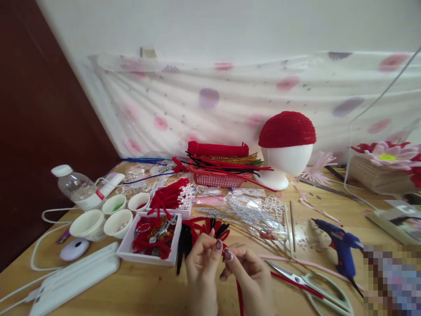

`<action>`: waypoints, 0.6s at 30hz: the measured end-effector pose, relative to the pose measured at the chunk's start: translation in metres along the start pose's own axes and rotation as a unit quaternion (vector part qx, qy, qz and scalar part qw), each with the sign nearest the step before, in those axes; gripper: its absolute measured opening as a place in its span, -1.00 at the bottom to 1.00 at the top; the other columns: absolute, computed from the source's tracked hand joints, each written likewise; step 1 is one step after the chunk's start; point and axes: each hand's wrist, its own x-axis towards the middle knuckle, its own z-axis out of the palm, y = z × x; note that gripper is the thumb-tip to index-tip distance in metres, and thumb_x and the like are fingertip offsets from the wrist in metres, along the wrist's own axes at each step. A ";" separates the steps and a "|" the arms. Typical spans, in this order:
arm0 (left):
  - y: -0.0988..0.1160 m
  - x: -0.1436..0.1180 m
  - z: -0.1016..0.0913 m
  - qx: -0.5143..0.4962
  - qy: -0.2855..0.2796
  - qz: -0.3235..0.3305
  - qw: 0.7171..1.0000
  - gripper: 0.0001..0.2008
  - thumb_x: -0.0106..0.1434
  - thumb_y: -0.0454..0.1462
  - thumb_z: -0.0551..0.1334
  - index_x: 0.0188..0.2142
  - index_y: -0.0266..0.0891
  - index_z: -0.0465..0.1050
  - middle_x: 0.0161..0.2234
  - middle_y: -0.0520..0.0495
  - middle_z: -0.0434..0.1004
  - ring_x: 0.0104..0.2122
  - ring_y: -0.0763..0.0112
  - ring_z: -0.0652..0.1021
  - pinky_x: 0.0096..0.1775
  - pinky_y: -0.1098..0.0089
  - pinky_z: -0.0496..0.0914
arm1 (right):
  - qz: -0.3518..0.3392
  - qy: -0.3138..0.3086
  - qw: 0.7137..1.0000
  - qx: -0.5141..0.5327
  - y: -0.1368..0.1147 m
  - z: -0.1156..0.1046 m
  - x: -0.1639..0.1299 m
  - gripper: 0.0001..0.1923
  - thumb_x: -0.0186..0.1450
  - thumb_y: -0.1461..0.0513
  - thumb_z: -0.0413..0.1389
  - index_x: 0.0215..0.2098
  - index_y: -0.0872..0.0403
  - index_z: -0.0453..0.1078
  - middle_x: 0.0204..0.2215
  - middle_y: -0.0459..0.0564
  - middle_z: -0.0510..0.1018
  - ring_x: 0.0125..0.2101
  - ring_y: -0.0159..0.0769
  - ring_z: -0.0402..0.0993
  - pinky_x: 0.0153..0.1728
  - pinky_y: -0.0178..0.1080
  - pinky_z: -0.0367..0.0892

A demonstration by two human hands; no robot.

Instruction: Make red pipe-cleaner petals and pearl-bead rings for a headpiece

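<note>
Low in the middle of the head view, my left hand [202, 263] and my right hand [248, 270] meet with fingertips pinched on a red pipe cleaner [239, 295] that runs down between them. Just beyond the fingers lies a small bunch of red and black pipe cleaners [197, 232] on the wooden table [148, 289]. A white tray of red twisted pieces [151, 239] sits left of my left hand. Pale green scissors [315, 287] lie right of my right hand.
A blue glue gun [340, 245] lies at the right. A red basket piled with pipe cleaners [219, 169] and a white foam head with a red cap [286, 147] stand at the back. Small white bowls [105, 217], a water bottle [77, 186] and white cases [75, 276] fill the left.
</note>
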 end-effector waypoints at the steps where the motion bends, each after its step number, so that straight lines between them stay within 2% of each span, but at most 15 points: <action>1: 0.000 0.001 -0.001 0.011 -0.009 -0.012 1.000 -0.64 0.25 -0.01 0.31 -0.51 -0.19 0.42 -0.52 0.06 0.34 -0.39 0.34 0.45 -0.14 0.33 0.34 | 0.003 -0.006 1.000 -0.003 0.001 -0.003 0.002 -0.70 0.12 0.03 0.41 -0.47 0.09 0.56 -0.56 -0.08 0.57 -0.64 -0.44 0.46 -0.54 -0.40 0.44; 2: 0.001 0.002 -0.004 0.035 -0.034 -0.021 0.999 -0.64 0.27 -0.01 0.29 -0.51 -0.19 0.40 -0.52 0.05 0.35 -0.39 0.33 0.44 -0.17 0.33 0.34 | 0.013 -0.024 1.000 -0.011 -0.001 -0.008 0.005 -0.69 0.12 0.03 0.41 -0.47 0.09 0.56 -0.55 -0.09 0.57 -0.63 -0.44 0.47 -0.54 -0.40 0.44; 4: 0.012 0.007 -0.012 0.120 -0.123 -0.019 0.985 -0.68 0.31 -0.05 0.24 -0.48 -0.20 0.40 -0.48 0.02 0.38 -0.37 0.31 0.45 -0.22 0.36 0.32 | 0.048 -0.083 0.995 -0.039 -0.007 -0.020 0.014 -0.68 0.11 0.04 0.42 -0.48 0.12 0.54 -0.57 -0.10 0.55 -0.62 -0.45 0.49 -0.55 -0.42 0.44; 7: 0.035 0.016 -0.025 0.266 -0.280 0.024 0.922 -0.77 0.35 -0.18 0.19 -0.43 -0.21 0.39 -0.38 -0.02 0.43 -0.31 0.31 0.47 -0.21 0.38 0.29 | 0.134 -0.187 0.969 -0.093 -0.023 -0.036 0.026 -0.64 0.05 0.07 0.45 -0.54 0.16 0.48 -0.65 -0.14 0.49 -0.68 -0.49 0.43 -0.61 -0.45 0.40; 9: 0.047 0.021 -0.030 0.301 -0.367 0.024 0.880 -0.79 0.37 -0.21 0.16 -0.41 -0.20 0.39 -0.35 -0.02 0.43 -0.30 0.32 0.47 -0.21 0.39 0.28 | 0.184 -0.230 0.949 -0.109 -0.032 -0.041 0.031 -0.63 -0.02 0.12 0.48 -0.58 0.17 0.44 -0.67 -0.16 0.48 -0.71 -0.50 0.39 -0.63 -0.44 0.41; 11: 0.052 0.022 -0.031 0.292 -0.424 0.021 0.857 -0.75 0.38 -0.19 0.13 -0.43 -0.19 0.38 -0.39 -0.01 0.42 -0.33 0.33 0.46 -0.23 0.39 0.27 | 0.221 -0.258 0.934 -0.107 -0.036 -0.042 0.032 -0.63 -0.08 0.16 0.50 -0.59 0.17 0.44 -0.67 -0.15 0.50 -0.72 -0.49 0.38 -0.66 -0.44 0.41; 12: 0.052 0.022 -0.030 0.278 -0.432 0.024 0.858 -0.71 0.39 -0.17 0.11 -0.45 -0.19 0.37 -0.42 0.00 0.41 -0.35 0.33 0.45 -0.25 0.39 0.27 | 0.232 -0.264 0.931 -0.098 -0.037 -0.041 0.032 -0.64 -0.07 0.16 0.50 -0.58 0.17 0.45 -0.67 -0.14 0.51 -0.72 -0.49 0.39 -0.67 -0.44 0.40; 14: 0.048 0.021 -0.028 0.245 -0.404 0.035 0.881 -0.65 0.41 -0.12 0.09 -0.49 -0.19 0.33 -0.46 0.01 0.37 -0.39 0.34 0.43 -0.28 0.38 0.26 | 0.237 -0.254 0.936 -0.065 -0.036 -0.037 0.029 -0.67 -0.02 0.13 0.48 -0.55 0.17 0.49 -0.64 -0.10 0.54 -0.72 -0.50 0.38 -0.67 -0.44 0.39; 18: 0.035 0.012 -0.019 0.206 -0.269 0.054 0.939 -0.63 0.44 -0.10 0.05 -0.49 -0.17 0.24 -0.49 0.03 0.29 -0.45 0.37 0.37 -0.37 0.40 0.26 | 0.194 -0.157 0.968 0.008 -0.029 -0.022 0.020 -0.68 0.04 0.08 0.46 -0.51 0.16 0.56 -0.65 -0.12 0.51 -0.69 -0.52 0.35 -0.60 -0.44 0.40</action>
